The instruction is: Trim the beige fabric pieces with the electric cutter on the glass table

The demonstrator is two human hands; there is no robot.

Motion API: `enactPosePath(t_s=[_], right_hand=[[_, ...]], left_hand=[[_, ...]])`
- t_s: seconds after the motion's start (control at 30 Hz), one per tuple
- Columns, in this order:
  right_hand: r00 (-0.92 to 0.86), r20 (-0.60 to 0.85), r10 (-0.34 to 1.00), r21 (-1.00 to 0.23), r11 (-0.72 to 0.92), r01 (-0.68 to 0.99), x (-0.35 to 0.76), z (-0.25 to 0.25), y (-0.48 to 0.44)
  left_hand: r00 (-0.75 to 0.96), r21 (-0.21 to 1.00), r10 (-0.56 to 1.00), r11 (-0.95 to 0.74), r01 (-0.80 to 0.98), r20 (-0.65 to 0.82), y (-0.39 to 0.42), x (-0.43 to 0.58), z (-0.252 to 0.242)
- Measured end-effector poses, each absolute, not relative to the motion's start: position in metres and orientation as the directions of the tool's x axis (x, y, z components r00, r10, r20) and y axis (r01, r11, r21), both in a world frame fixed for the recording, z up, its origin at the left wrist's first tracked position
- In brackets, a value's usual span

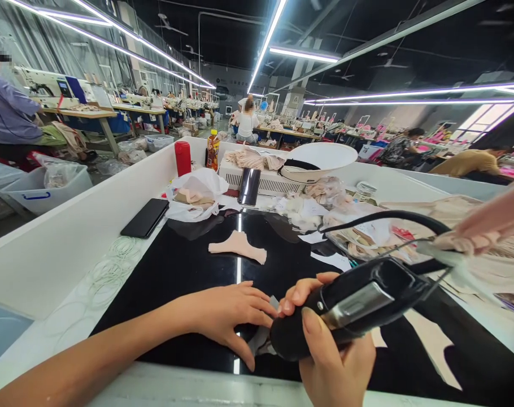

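Note:
My left hand [240, 314] lies palm down with spread fingers on the glossy black work surface [181, 265]. Beside its fingertips and thumb is a small greyish piece [261, 342], mostly covered. My right hand [337, 362] is wrapped round a black corded hand tool [367, 299] with a silver lever; the tool's exact kind is not clear. Its rounded end points left, close to my left fingers. Beyond my hands, a beige fabric cutout [238, 247] lies flat. Another pale cutout [432, 345] lies to the right of my right hand.
A black phone [146, 218] lies at left, near coiled thin cords [113, 268]. Behind are a white plastic bag [197, 192], a drink bottle [213, 150] and a lamp [320, 158]. Fabric pieces crowd the right. A blurred pinkish limb-like shape [494, 220] crosses the upper right.

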State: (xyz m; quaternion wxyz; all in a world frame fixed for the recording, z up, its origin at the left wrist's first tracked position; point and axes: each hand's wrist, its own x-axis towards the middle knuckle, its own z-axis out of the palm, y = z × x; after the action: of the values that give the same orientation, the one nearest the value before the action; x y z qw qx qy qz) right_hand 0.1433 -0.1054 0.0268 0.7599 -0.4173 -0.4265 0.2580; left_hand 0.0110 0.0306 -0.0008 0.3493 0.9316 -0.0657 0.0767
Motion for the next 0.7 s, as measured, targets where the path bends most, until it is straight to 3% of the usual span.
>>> enactPosePath(t_s=[0.2,0.43,0.7], right_hand=[[0.544,0.424,0.724,-0.854,0.520,-0.026,0.155,0.038,-0.106],[0.752,0.395,0.528,-0.841,0.537,0.066,0.184,0.048,-0.102],[0.723,0.429,0.542,-0.840,0.534,0.097,0.186,0.036,-0.101]], left_hand=[[0.983,0.636,-0.040,-0.757,-0.146,0.177,0.029,0.009,0.003],[0.966,0.620,0.065,-0.776,-0.110,0.252,0.018,0.012,-0.005],[0.980,0.554,0.041,-0.829,-0.075,0.194,0.013,0.013,-0.012]])
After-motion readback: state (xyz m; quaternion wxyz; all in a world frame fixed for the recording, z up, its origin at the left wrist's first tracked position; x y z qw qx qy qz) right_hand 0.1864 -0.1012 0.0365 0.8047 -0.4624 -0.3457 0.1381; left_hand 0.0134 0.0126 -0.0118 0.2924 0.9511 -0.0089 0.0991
